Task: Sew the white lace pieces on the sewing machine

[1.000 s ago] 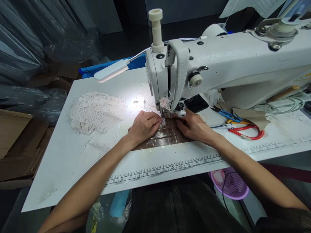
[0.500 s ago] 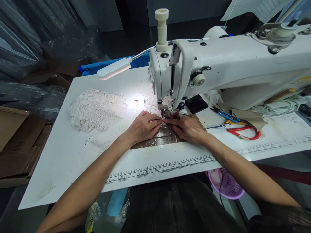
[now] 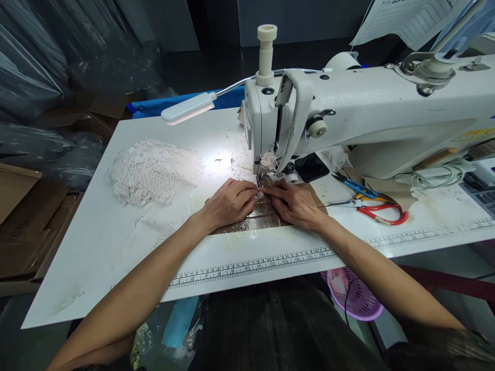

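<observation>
Both hands rest on the brown taped plate (image 3: 266, 219) in front of the needle of the white sewing machine (image 3: 359, 98). The fingertips of my left hand (image 3: 233, 202) and my right hand (image 3: 297, 204) nearly meet just under the presser foot (image 3: 262, 180), closed down on a small bit of pale lace (image 3: 260, 195). Most of that lace is hidden by the fingers and the foot. To the left lies a bunched heap of off-white lace (image 3: 152, 170), with a looser end trailing toward my left forearm. A small fabric rose (image 3: 267, 159) sits on the machine head.
Red-handled scissors (image 3: 386, 212) and blue thread snips (image 3: 359, 187) lie right of my right hand. A black phone (image 3: 311, 167) is beneath the machine arm. A lamp (image 3: 188, 108) lights the table. A printed ruler (image 3: 247, 269) runs along the front edge; a purple basket (image 3: 358, 299) stands below.
The camera view has shifted slightly, so the machine sits a little lower in the picture. Both hands stay at the presser foot, with slightly more pale lace showing between the fingertips.
</observation>
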Demonstrator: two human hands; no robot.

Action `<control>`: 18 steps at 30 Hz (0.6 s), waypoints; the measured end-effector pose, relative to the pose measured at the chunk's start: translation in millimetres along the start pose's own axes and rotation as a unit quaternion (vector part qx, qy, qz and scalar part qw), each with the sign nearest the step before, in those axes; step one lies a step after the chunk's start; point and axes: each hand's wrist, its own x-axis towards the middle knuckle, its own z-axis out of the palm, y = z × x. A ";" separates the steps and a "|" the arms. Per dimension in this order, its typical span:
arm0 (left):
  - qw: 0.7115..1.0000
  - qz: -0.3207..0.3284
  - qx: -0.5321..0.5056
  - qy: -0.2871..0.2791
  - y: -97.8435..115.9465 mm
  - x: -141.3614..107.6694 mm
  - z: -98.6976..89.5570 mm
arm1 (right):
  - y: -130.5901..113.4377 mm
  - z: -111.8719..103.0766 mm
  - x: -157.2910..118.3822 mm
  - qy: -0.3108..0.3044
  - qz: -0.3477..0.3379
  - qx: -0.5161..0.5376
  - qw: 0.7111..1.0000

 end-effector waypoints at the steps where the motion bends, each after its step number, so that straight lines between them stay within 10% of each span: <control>1: 1.000 -0.008 -0.005 0.005 0.2 -0.6 0.8 | -0.7 0.5 -0.3 -0.003 -0.007 -0.005 1.000; 18: 1.000 0.001 0.007 -0.019 1.3 -0.1 -1.3 | 1.8 -1.2 1.8 -0.016 -0.014 -0.008 1.000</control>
